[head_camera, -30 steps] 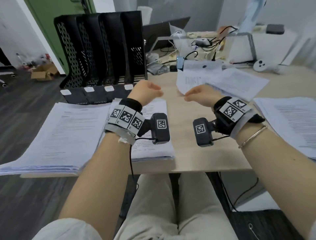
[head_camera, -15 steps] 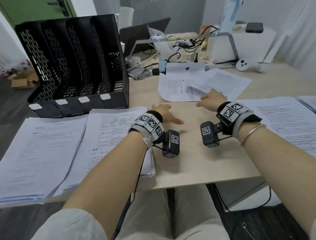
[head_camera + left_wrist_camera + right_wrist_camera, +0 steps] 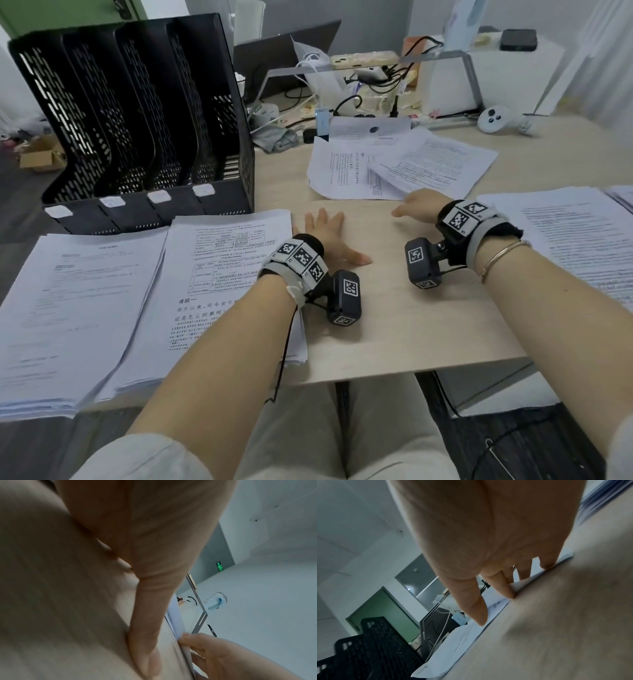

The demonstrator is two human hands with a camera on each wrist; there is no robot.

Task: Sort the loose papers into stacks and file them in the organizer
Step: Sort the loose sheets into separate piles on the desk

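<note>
A black mesh organizer (image 3: 137, 120) with several empty slots stands at the back left of the table (image 3: 376, 325). In front of it lie two paper stacks, one far left (image 3: 78, 308) and one beside it (image 3: 222, 274). Loose papers (image 3: 359, 171) lie fanned in the middle, and another stack (image 3: 565, 240) sits at the right. My left hand (image 3: 325, 233) lies flat on bare table with fingers spread, holding nothing. My right hand (image 3: 411, 205) touches the near edge of the loose papers (image 3: 453, 642) with straight fingers (image 3: 508, 588), thumb free.
Behind the papers lies clutter: cables, a power strip, a metal stand (image 3: 462, 61), a laptop (image 3: 284, 48), a white controller (image 3: 496, 120). The table's front edge is close to my lap. A cardboard box (image 3: 41, 157) sits on the floor at the left.
Both hands have come down from raised loose fists to the table. The left one has flattened on the wood. The right has reached forward to the loose papers' edge.
</note>
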